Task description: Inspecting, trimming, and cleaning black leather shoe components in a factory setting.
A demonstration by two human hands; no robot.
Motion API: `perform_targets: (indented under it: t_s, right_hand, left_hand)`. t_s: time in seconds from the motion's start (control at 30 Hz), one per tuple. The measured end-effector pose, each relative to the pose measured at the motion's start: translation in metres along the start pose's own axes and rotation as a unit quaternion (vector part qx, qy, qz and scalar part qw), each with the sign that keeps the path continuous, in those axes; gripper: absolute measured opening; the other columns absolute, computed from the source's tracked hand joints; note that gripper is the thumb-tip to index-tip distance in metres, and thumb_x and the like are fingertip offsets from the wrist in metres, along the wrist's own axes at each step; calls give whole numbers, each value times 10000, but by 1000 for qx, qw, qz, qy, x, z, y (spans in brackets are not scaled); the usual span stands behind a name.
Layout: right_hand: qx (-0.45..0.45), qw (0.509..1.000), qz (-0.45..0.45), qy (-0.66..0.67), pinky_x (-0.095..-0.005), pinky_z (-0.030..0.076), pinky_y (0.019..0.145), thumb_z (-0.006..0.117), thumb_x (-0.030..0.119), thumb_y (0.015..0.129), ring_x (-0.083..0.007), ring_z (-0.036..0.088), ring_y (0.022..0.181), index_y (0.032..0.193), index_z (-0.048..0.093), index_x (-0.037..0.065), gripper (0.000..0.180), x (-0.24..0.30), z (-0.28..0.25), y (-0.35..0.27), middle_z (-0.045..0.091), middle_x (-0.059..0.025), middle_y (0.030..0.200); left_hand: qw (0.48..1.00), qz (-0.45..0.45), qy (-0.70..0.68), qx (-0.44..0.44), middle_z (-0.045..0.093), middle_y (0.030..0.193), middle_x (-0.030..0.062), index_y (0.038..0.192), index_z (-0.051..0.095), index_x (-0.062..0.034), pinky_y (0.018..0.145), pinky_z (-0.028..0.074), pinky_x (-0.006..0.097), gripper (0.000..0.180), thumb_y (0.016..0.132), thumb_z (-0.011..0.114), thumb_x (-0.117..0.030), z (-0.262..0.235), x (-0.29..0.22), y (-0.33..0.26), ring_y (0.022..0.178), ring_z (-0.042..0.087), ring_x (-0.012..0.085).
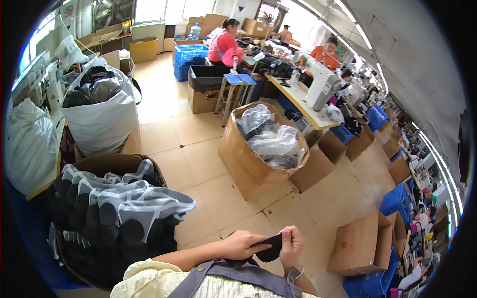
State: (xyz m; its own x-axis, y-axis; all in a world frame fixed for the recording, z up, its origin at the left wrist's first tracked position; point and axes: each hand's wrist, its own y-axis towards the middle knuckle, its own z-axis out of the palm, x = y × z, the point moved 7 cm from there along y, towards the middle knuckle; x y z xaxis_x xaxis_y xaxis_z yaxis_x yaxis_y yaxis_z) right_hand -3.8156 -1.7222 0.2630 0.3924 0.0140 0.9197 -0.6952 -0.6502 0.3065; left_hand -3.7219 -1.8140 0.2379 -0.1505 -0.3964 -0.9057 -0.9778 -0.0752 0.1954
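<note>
A piece of black fabric (270,251) is stretched between my two hands, close in front of my body. My left hand (242,245) grips its left side, with fingers reaching across the cloth. On the other side my right hand (291,244) pinches the edge, thumb on top. Part of the cloth hangs below and is hidden by my hands and apron (218,278). To my left, grey and black sewn pieces (149,206) lie heaped over a large carton (156,174); neither hand touches them.
A carton of plastic-wrapped goods (258,174) stands ahead. Behind it are a sewing table (308,107) with a white sewing machine (322,82) and a blue stool (239,79). A big white sack (102,121) stands left; a carton (355,243) lies right. Several people work farther off.
</note>
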Motion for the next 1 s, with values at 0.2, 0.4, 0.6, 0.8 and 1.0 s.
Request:
perform_targets:
  t_s: [0.2, 0.4, 0.6, 0.8, 1.0]
  right_hand:
    - [83, 995, 41, 29, -228, 358, 490, 427, 253, 937, -78, 457, 549, 705, 508, 11, 345, -47, 60, 167, 499, -29, 591]
    - [306, 946, -102, 13, -246, 420, 547, 582, 120, 834, -137, 519, 589, 793, 576, -15, 140, -62, 145, 329, 556, -76, 687]
    - [455, 878, -111, 98, -271, 434, 576, 571, 58, 808, -187, 543, 622, 831, 586, -21, 83, -75, 252, 446, 563, -106, 733]
    - [452, 837, -298, 81, -346, 439, 539, 559, 4, 741, -302, 541, 606, 802, 564, -23, 67, -55, 363, 529, 525, -150, 692]
    - [470, 839, -270, 35, -342, 436, 537, 551, -24, 703, -283, 531, 585, 794, 555, -13, 92, -50, 493, 623, 520, -129, 687]
  left_hand:
    - [993, -31, -12, -114, 605, 712, 175, 927, 577, -46, 605, 462, 387, 255, 897, 478, -280, -93, 70, 77, 659, 597, 327]
    - [952, -134, -35, -272, 630, 789, 173, 1009, 582, -39, 656, 477, 372, 262, 884, 503, -255, -217, 145, 151, 720, 617, 328]
    - [889, -219, -20, -400, 634, 789, 171, 997, 585, -11, 642, 481, 343, 266, 876, 525, -241, -322, 185, 175, 701, 631, 291]
    - [884, -167, -7, -436, 628, 774, 164, 1011, 586, 23, 632, 477, 300, 266, 831, 588, -174, -460, 217, 180, 681, 625, 207]
    - [863, -145, 21, -483, 604, 706, 155, 940, 599, 26, 564, 457, 301, 199, 848, 567, -147, -604, 278, 179, 592, 594, 243]
